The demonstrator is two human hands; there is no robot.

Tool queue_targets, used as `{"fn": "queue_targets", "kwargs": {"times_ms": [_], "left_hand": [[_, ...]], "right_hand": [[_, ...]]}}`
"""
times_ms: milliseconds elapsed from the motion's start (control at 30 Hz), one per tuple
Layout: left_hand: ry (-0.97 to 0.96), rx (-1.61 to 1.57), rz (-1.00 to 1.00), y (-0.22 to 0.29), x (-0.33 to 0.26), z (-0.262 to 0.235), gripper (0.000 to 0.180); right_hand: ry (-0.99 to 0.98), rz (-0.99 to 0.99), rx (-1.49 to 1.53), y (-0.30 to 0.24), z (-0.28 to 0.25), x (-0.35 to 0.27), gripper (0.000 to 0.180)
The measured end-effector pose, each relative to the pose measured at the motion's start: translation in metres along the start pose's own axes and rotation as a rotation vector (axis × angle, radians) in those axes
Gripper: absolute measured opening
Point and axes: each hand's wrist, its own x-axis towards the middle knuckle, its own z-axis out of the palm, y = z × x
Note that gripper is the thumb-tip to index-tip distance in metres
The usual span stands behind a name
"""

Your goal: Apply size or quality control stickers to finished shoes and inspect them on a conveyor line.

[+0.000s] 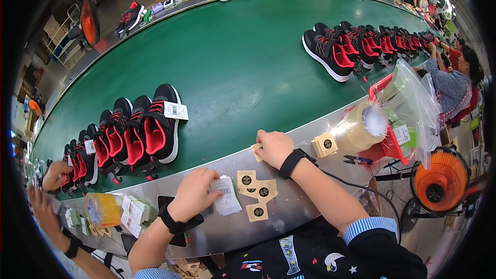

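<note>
Mid-frame, the right hand (275, 149) pinched a small tan paper card (256, 148), seemingly light, bendy, best edge-held; the left hand's (194, 195) hold was unclear.

I count, besides my two hands (275, 148), two big tape rolls (355, 130), one pair of snips (358, 160) and over a dozen black-and-red shoes (166, 135).

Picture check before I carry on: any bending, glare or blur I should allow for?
Head view: fisheye bending bows the edges of the green belt into arcs, inside a dark rim; head view: soft sheen on the belt, brighter shine on the clear plastic bag; head view: left hand and right hand fairly sharp, distant shoes smaller and softer.
</note>
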Motion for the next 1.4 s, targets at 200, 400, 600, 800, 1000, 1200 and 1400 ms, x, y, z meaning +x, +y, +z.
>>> {"fn": "queue_targets", "kwargs": {"times_ms": [200, 400, 600, 800, 1000, 1200, 1400], "left_hand": [[0.147, -0.048, -0.016, 0.001, -0.001, -0.001, 0.019], [0.048, -1.015, -0.249, 0.013, 0.003, -0.014, 0.01], [0.256, -1.231, -0.272, 0.03, 0.027, -0.013, 0.011], [0.372, -1.306, -0.261, 0.04, 0.035, -0.007, 0.012], [0.428, -1.097, -0.186, 0.043, 0.034, -0.01, 0.014], [0.46, -0.747, -0.084, 0.043, 0.03, -0.009, 0.012], [0.494, -0.542, 0.027, 0.052, 0.031, -0.009, 0.012]], "right_hand": [[-0.095, -0.051, 0.293, -0.002, -0.011, 0.0, 0.018], [-0.181, 0.092, 1.307, -0.018, -0.031, -0.016, 0.019], [0.006, -0.02, 1.456, -0.048, -0.018, -0.039, 0.013], [0.011, 0.086, 1.524, -0.06, -0.006, -0.052, 0.016], [0.135, 0.087, 1.428, -0.038, -0.015, -0.054, 0.022], [0.157, -0.019, 1.332, -0.044, -0.032, -0.055, 0.022], [0.081, -0.214, 1.108, -0.049, -0.037, -0.06, 0.028]]}}
